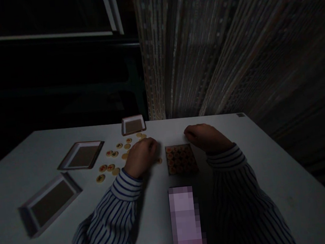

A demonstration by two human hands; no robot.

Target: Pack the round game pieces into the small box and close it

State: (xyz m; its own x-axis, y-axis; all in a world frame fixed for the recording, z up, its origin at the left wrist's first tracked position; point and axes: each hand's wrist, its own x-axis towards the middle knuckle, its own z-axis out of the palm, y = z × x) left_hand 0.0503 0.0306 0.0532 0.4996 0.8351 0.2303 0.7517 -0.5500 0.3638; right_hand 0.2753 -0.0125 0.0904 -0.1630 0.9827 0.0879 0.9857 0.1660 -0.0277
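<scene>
My left hand (141,156), in a striped sleeve, is closed over the table among loose round Chinese chess pieces (111,167). It hides some of them, and its palm side cannot be seen. One piece (159,161) lies just to the right of that hand. A square tray of chess pieces (182,159), set in rows, sits between my two hands. To the right of its far corner my right hand (208,137) is also curled closed. Whether either hand holds anything is hidden.
Three shallow open boxes, a far one (133,125), a left one (81,156) and a near-left one (51,203), lie on the white table (275,188). A blurred-out phone-like object (185,219) is at the near edge. A string curtain (191,58) hangs behind.
</scene>
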